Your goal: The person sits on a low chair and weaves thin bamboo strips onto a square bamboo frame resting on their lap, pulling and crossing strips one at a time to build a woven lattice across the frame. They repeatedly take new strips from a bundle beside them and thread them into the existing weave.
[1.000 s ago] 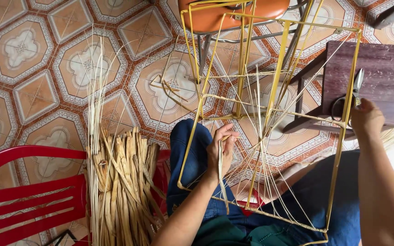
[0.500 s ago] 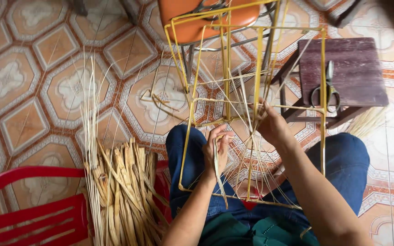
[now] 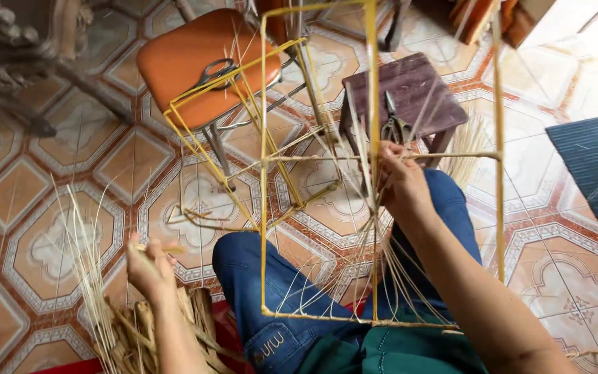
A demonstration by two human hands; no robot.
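Observation:
A yellow wire frame (image 3: pixel 265 208) rests upright on my lap over my blue jeans (image 3: pixel 271 291). My right hand (image 3: pixel 403 181) is inside the frame, fingers closed on thin straw strands (image 3: pixel 361 166) at the wrapped crossbar. My left hand (image 3: pixel 148 266) is down at my left side, pinching a pale straw strip above a bundle of dried straw strips (image 3: pixel 153 329).
An orange stool (image 3: pixel 188 59) with scissors (image 3: pixel 212 71) on it stands ahead, against a second yellow frame. A dark wooden stool (image 3: pixel 417 86) carries pliers (image 3: pixel 394 125). A blue mat (image 3: pixel 596 173) lies to the right on the patterned tile floor.
My left hand left the frame and dropped to the straw bundle at my left, taking a strip. My right hand shifted from the wooden stool to the frame's crossbar. The view shifted.

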